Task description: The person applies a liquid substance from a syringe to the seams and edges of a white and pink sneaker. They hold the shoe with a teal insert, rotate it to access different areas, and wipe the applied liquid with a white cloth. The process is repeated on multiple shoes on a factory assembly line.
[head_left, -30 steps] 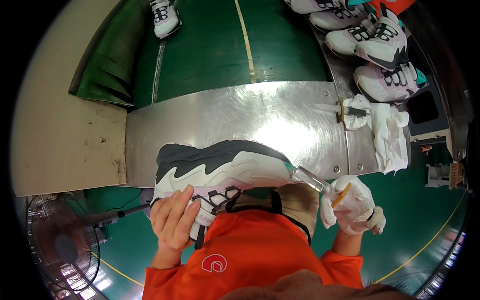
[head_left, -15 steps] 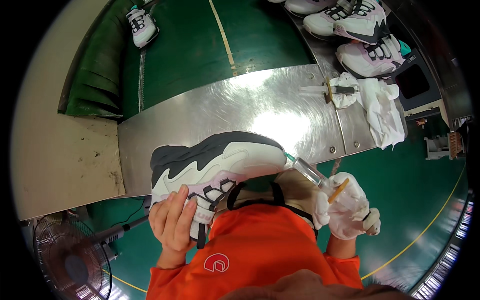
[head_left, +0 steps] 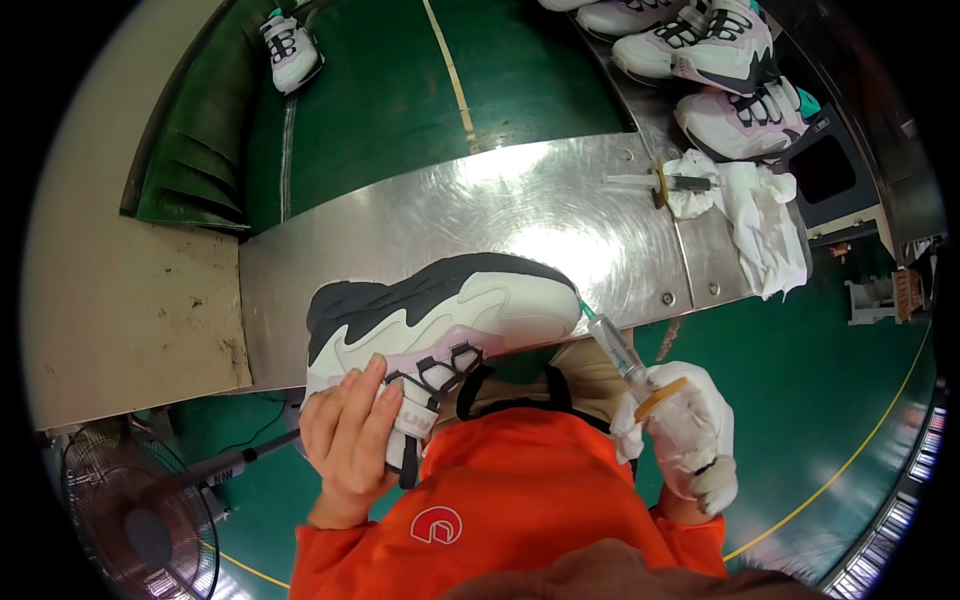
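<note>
My left hand (head_left: 347, 440), bare, grips a white sneaker (head_left: 510, 308) by its strap and lace side. The shoe lies on its side in the air at the near edge of the metal table, its black sole facing away from me and its toe to the right. It has pale purple panels and black laces. In a white glove, my right hand (head_left: 690, 435) is closed around a clear syringe (head_left: 618, 348) with an amber finger flange. Its green tip meets the shoe's toe where the upper joins the sole. The glove hides the syringe's rear end.
On the metal table (head_left: 400, 230), a second syringe (head_left: 665, 183) rests on crumpled white cloth (head_left: 765, 225). Several similar sneakers (head_left: 740, 120) are piled at the far right. One more sneaker (head_left: 291, 55) sits on the green conveyor belt (head_left: 400, 90). A fan (head_left: 140, 520) stands at lower left.
The syringe has turned to a steeper angle, and my right hand has shifted slightly left and down. The sneaker's toe has tilted up a little in my left hand.
</note>
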Available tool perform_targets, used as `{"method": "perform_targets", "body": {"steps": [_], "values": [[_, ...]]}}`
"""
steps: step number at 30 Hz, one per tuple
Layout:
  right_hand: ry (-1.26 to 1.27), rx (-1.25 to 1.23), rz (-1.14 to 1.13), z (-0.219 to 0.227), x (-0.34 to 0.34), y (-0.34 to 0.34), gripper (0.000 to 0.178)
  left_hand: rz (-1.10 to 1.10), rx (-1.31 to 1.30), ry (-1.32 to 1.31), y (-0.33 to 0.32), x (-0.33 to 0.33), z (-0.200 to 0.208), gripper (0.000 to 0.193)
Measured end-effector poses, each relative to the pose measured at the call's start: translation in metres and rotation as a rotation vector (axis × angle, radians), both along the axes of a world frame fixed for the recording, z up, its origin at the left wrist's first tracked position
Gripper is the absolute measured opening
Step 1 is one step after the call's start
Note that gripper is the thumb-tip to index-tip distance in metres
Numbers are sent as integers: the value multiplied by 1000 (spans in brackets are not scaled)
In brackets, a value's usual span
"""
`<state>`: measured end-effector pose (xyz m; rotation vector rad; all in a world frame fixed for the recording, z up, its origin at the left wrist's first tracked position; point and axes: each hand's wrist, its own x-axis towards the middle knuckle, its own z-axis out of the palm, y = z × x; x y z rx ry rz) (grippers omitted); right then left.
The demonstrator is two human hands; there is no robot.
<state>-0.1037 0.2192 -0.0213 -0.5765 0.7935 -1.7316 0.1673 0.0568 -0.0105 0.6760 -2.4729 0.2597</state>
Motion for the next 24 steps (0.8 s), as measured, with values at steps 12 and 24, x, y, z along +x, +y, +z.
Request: {"method": "perform_targets", "body": {"steps": [12, 24], "values": [[373, -124, 120, -27, -3, -9, 101, -39, 216, -48, -34, -28, 45, 57], [632, -147, 133, -78, -13, -46, 79, -54, 529, -173, -99, -61, 62, 62]]}}
